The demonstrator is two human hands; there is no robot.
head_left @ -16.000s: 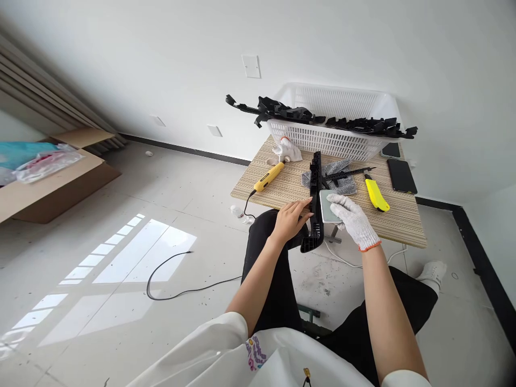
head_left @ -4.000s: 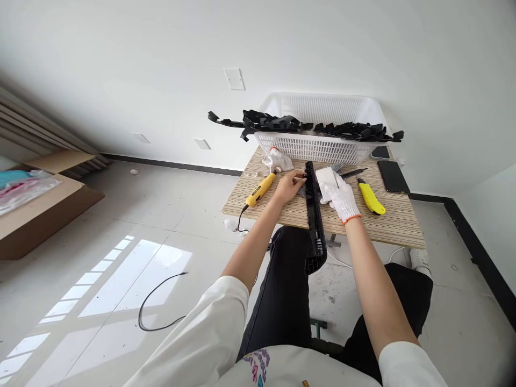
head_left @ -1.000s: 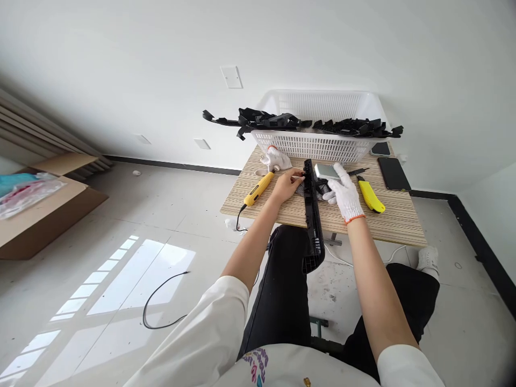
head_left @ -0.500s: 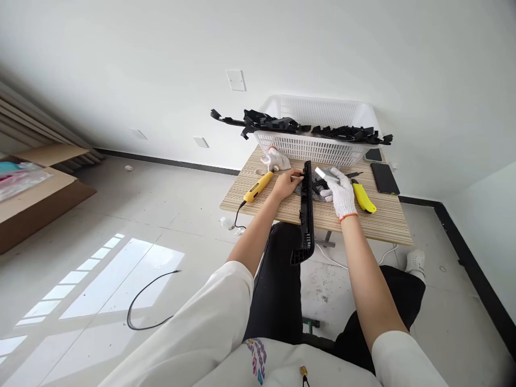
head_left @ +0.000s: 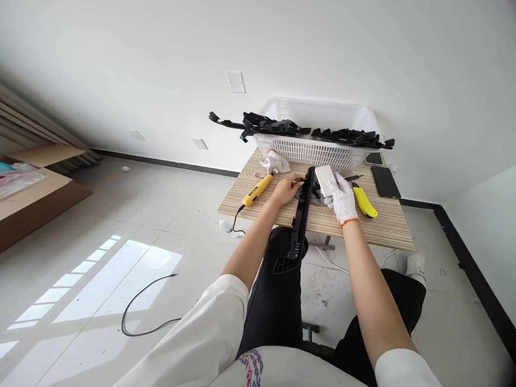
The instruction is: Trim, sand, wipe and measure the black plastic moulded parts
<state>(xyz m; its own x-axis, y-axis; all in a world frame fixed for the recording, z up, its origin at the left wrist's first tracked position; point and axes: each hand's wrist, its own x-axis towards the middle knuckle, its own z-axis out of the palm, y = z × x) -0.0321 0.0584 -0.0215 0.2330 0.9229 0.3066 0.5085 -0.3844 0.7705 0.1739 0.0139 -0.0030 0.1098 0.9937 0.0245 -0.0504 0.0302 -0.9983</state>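
My bare left hand (head_left: 286, 190) grips the far end of a long black plastic trim piece (head_left: 300, 217). The piece reaches back over the table's front edge, and its wider, grid-ribbed end hangs above my leg. In a white knit glove, my right hand (head_left: 342, 201) is closed on a flat white rectangular block (head_left: 325, 180), just right of the trim piece. Beneath both lies a grey cloth (head_left: 318, 200), partly hidden, with small dark bits on it. Left of my left hand rests a yellow corded tool (head_left: 258, 190); a yellow-handled cutter (head_left: 364, 201) lies right of the glove.
Behind my hands stands a white plastic basket (head_left: 318, 152) with several black plastic parts (head_left: 278, 124) across its top. A crumpled glove (head_left: 276, 160) and a black phone (head_left: 386, 181) lie on the wooden table (head_left: 387, 228). On the floor are a cable (head_left: 129, 306) and cardboard box (head_left: 36, 199).
The trim piece's near end has swung left and toward me. My right hand has turned the white block, so its broad face now shows, and moved slightly toward me.
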